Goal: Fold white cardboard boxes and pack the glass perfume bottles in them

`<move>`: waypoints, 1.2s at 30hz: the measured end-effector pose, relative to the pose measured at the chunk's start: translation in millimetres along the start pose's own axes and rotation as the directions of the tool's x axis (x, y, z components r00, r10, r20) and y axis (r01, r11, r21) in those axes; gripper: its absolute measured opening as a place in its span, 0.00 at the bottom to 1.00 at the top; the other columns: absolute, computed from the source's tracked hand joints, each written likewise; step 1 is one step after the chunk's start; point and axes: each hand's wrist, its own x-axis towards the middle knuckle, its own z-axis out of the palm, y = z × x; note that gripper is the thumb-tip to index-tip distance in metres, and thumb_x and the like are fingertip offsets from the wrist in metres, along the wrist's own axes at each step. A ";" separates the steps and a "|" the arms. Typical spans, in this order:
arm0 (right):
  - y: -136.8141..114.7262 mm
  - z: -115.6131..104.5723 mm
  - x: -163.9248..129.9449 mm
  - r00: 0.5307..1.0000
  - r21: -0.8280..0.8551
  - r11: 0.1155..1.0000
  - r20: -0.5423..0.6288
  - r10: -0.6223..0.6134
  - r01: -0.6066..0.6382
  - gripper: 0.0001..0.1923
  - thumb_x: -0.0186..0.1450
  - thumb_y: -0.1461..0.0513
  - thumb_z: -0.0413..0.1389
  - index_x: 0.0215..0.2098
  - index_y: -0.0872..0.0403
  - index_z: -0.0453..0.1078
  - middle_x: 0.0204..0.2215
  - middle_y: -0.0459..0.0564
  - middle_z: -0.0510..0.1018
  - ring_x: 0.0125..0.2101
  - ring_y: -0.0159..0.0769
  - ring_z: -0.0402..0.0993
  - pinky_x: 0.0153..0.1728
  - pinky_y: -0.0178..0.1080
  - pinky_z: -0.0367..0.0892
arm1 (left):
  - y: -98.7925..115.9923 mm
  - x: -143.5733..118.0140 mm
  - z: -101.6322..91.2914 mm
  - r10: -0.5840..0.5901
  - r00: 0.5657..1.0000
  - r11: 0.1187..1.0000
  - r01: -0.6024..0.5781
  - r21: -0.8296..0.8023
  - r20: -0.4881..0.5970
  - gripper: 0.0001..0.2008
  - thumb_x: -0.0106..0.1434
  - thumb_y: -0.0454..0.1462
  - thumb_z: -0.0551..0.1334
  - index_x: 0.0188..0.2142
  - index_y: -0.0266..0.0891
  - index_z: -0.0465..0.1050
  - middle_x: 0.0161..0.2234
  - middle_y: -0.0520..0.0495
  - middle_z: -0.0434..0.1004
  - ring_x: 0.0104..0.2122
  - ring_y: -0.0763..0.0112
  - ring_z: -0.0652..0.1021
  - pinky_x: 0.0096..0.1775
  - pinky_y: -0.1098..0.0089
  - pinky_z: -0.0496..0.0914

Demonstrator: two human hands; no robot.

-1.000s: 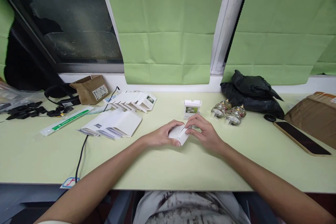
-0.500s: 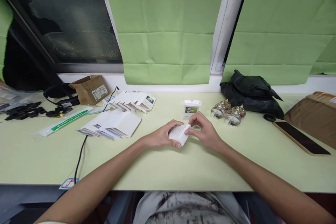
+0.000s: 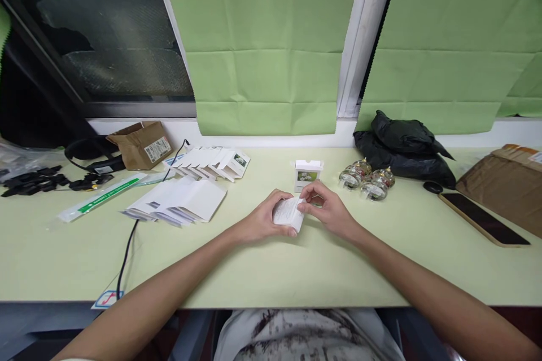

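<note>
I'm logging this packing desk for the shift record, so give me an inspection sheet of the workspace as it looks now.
Surface: pale green table, bare in front.
Job's things: small white carton held by both hands; assembled carton upright behind it.
Clutter: flat carton stacks, glass bottles, black bag, phone, cardboard box.
Hands: left hand and right hand grip the carton.
Cables: black cable runs off the front edge.
Surroundings: green blinds, dark window.
</note>
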 end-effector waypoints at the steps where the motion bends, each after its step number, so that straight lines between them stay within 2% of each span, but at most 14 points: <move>1: 1.1 0.7 -0.2 1.000 0.012 1.000 -0.012 0.002 -0.002 0.15 0.64 0.53 0.68 0.42 0.50 0.72 0.38 0.46 0.72 0.40 0.37 0.71 0.44 0.41 0.70 | -0.2 -0.2 0.5 0.007 1.000 1.000 -0.007 0.000 -0.002 0.40 0.53 0.51 0.78 0.60 0.45 0.68 0.54 0.41 0.69 0.52 0.53 0.72 0.50 0.62 0.68; 5: 3.4 2.9 -2.1 0.999 0.007 1.000 -0.051 -0.015 0.015 0.16 0.64 0.54 0.69 0.43 0.49 0.70 0.38 0.46 0.72 0.39 0.38 0.72 0.43 0.41 0.72 | -3.7 0.6 0.7 0.030 1.000 0.999 -0.030 -0.026 -0.004 0.40 0.53 0.51 0.78 0.61 0.46 0.68 0.56 0.41 0.69 0.54 0.52 0.72 0.52 0.60 0.69; 9: -1.3 1.7 -5.2 0.985 -0.167 0.975 -0.063 -0.159 0.146 0.08 0.72 0.55 0.61 0.47 0.48 0.74 0.45 0.51 0.74 0.44 0.41 0.74 0.48 0.46 0.73 | -9.1 4.0 -5.1 0.075 0.997 0.993 -0.072 -0.092 0.025 0.37 0.60 0.52 0.73 0.65 0.47 0.68 0.62 0.39 0.69 0.61 0.49 0.70 0.59 0.57 0.66; 12: -5.5 0.4 -7.0 0.966 -0.266 0.933 -0.021 -0.257 0.242 0.13 0.72 0.55 0.60 0.55 0.44 0.74 0.51 0.53 0.74 0.51 0.45 0.73 0.51 0.49 0.74 | -10.2 5.8 -12.7 0.069 0.994 0.987 -0.055 -0.152 0.090 0.34 0.66 0.54 0.67 0.68 0.48 0.66 0.68 0.40 0.66 0.65 0.48 0.68 0.62 0.56 0.64; 14: -6.0 0.2 -7.8 0.961 -0.305 0.915 0.004 -0.275 0.263 0.19 0.71 0.54 0.62 0.59 0.42 0.72 0.53 0.54 0.72 0.53 0.47 0.72 0.53 0.51 0.74 | -8.2 5.9 -17.5 0.043 0.991 0.979 -0.016 -0.203 0.129 0.34 0.69 0.54 0.64 0.70 0.47 0.64 0.69 0.41 0.65 0.65 0.47 0.69 0.61 0.55 0.66; 16: -4.4 0.2 -8.4 0.963 -0.337 0.905 0.015 -0.270 0.259 0.21 0.71 0.55 0.62 0.62 0.41 0.70 0.55 0.54 0.70 0.55 0.47 0.71 0.54 0.51 0.74 | -4.4 5.2 -21.3 0.034 0.991 0.973 -0.003 -0.233 0.132 0.33 0.71 0.53 0.62 0.70 0.45 0.64 0.69 0.40 0.66 0.65 0.46 0.70 0.61 0.54 0.67; 18: -1.3 0.4 -8.8 0.968 -0.355 0.904 0.015 -0.249 0.238 0.20 0.73 0.57 0.58 0.63 0.40 0.69 0.56 0.54 0.68 0.53 0.45 0.73 0.54 0.50 0.75 | 0.0 3.8 -23.2 0.039 0.996 0.976 -0.020 -0.215 0.081 0.30 0.72 0.52 0.61 0.69 0.44 0.66 0.67 0.39 0.68 0.64 0.48 0.71 0.61 0.55 0.68; 22: 5.0 1.4 -9.2 0.983 -0.375 0.910 0.025 -0.183 0.180 0.20 0.76 0.58 0.53 0.65 0.39 0.66 0.57 0.54 0.67 0.44 0.39 0.77 0.45 0.46 0.79 | 5.8 -0.5 -21.1 0.094 0.986 0.994 -0.101 -0.039 -0.140 0.23 0.75 0.49 0.57 0.65 0.45 0.67 0.61 0.40 0.73 0.58 0.55 0.76 0.56 0.59 0.72; 25: 6.5 3.4 -9.1 0.986 -0.391 0.905 0.062 -0.157 0.169 0.23 0.76 0.58 0.53 0.68 0.38 0.63 0.63 0.54 0.64 0.42 0.37 0.78 0.42 0.46 0.80 | 6.5 -2.5 -17.3 0.181 0.955 0.976 -0.146 0.160 -0.234 0.19 0.77 0.47 0.53 0.60 0.43 0.69 0.56 0.40 0.76 0.52 0.58 0.77 0.53 0.61 0.72; 27: 5.2 4.8 -8.9 0.985 -0.399 0.901 0.077 -0.153 0.171 0.24 0.76 0.58 0.54 0.69 0.37 0.61 0.67 0.53 0.63 0.42 0.38 0.78 0.42 0.46 0.80 | 6.4 -2.4 -16.0 0.232 0.939 0.951 -0.165 0.261 -0.253 0.18 0.78 0.46 0.51 0.59 0.42 0.70 0.54 0.41 0.76 0.52 0.59 0.77 0.53 0.61 0.72; 32: -4.0 6.8 -8.8 0.987 -0.398 0.903 0.072 -0.143 0.160 0.24 0.75 0.57 0.53 0.68 0.38 0.63 0.72 0.53 0.59 0.42 0.40 0.78 0.39 0.47 0.79 | 2.5 0.6 -19.1 0.386 0.879 0.846 -0.216 0.488 -0.280 0.17 0.78 0.38 0.49 0.58 0.45 0.73 0.57 0.41 0.73 0.59 0.59 0.72 0.61 0.56 0.67; 36: -9.6 7.4 -9.2 0.979 -0.404 0.892 0.119 -0.168 0.202 0.25 0.75 0.58 0.53 0.69 0.40 0.61 0.71 0.53 0.62 0.48 0.44 0.76 0.40 0.47 0.78 | -4.9 2.6 -22.6 0.466 0.841 0.758 -0.220 0.614 -0.275 0.18 0.76 0.34 0.51 0.59 0.46 0.72 0.56 0.42 0.77 0.57 0.58 0.73 0.60 0.53 0.66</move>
